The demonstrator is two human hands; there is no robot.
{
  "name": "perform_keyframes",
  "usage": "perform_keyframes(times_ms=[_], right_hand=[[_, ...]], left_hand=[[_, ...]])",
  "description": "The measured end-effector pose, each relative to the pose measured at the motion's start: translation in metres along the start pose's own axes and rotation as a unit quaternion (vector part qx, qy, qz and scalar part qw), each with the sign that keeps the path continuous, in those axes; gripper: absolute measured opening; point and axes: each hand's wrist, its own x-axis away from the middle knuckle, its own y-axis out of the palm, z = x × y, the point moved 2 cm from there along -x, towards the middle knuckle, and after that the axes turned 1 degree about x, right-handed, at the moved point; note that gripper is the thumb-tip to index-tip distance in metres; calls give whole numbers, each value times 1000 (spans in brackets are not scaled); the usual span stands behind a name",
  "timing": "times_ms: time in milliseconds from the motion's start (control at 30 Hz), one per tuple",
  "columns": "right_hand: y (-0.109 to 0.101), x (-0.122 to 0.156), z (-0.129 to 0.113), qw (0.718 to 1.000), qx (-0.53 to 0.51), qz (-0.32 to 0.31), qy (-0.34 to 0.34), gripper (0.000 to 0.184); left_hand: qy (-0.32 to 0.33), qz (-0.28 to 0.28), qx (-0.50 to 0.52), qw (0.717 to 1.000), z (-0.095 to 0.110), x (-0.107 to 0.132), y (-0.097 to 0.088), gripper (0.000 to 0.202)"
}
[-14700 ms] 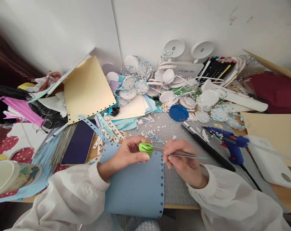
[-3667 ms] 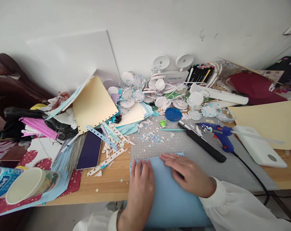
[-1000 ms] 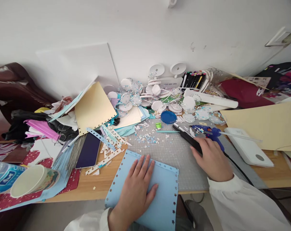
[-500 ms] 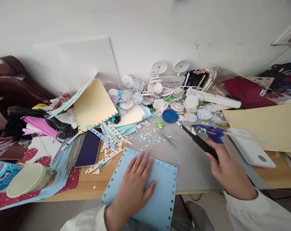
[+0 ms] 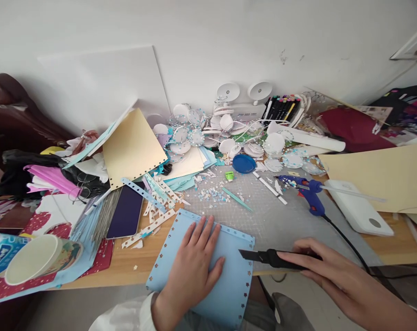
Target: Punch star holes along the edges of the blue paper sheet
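A light blue sheet of paper (image 5: 225, 280) with star-shaped holes along its edges lies at the table's front edge and hangs partly over it. My left hand (image 5: 196, 257) lies flat on the sheet, fingers spread. My right hand (image 5: 327, 271) is closed around a black utility knife (image 5: 280, 258). The knife's dark blade points left, over the right border of the sheet; whether it touches the paper I cannot tell. Beneath and behind the sheet is a grey cutting mat (image 5: 277, 225).
A blue glue gun (image 5: 310, 195) with its cord lies on the right, near a white box-like device (image 5: 358, 209). Left stand a paper cup (image 5: 36, 257) and a dark phone (image 5: 125, 211). Star-punched strips (image 5: 148, 230), paper bits (image 5: 211, 195), a teal tool (image 5: 236, 198) and a white pen (image 5: 269, 187) are scattered about.
My right hand has brought the utility knife left and down, from above the mat to the sheet's right border. The knife has turned nearly level. My left hand stays on the sheet.
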Motion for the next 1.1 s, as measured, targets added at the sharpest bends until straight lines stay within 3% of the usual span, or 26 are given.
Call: perform_keyframes(times_ms=[300,500,1100], right_hand=[[13,-7,13,999,24,29,28,43],[17,-13,12,998,-14,-20,54,44],[19,-23,38,994,-91,-32,44,40]], left_hand=[[4,14,5,1000,1,0,0,61],[0,-8,1,1000,-1,-1,2,61],[-3,-16,5,1000,0,-1,2,61]])
